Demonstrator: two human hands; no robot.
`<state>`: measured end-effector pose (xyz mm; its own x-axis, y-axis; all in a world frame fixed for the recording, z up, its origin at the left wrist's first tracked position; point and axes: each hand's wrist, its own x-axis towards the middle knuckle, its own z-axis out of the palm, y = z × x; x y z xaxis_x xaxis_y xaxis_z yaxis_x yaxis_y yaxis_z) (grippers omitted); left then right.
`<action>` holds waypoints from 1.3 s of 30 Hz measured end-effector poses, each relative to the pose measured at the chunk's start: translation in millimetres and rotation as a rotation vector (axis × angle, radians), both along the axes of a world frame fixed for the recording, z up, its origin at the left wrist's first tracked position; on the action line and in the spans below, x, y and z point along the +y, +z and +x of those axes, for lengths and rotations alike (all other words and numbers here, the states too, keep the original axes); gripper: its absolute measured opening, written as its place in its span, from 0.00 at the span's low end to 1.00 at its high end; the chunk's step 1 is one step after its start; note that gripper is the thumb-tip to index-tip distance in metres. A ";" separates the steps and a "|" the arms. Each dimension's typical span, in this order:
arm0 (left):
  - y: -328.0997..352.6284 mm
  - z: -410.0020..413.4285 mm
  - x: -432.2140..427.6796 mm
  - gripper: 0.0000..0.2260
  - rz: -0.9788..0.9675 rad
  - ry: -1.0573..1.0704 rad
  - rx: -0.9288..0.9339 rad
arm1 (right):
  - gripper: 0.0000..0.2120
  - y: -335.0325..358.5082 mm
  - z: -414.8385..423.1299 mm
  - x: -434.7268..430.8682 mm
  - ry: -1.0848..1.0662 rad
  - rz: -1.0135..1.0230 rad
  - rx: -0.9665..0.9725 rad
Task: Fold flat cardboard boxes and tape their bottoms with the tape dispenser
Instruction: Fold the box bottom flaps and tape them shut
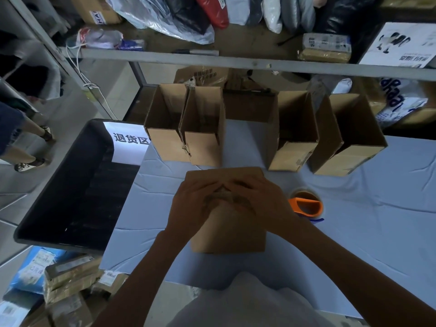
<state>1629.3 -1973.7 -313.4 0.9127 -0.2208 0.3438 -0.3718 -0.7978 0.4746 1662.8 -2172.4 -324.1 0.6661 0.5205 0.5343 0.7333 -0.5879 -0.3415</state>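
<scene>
Both the left hand (195, 200) and right hand (260, 197) are pressing flat, fingers straight, on top of the box (228, 232); the tape dispenser (306, 205) is lying at its three o'clock.

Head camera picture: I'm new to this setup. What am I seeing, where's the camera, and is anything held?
No machine here: a person works bare-handed, and the only camera sits on their head, looking down. The left hand and right hand press flat on the cardboard box in front; neither grips anything. The box stands on a table under pale cloth. The orange tape dispenser lies untouched right of it. Several open boxes stand in a row behind, and a black bin sits at the left.
</scene>
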 end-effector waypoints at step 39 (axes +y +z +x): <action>83.8 61.5 -22.7 0.22 -0.760 0.542 0.954 | 0.45 83.7 -21.1 -26.0 0.175 -0.178 0.486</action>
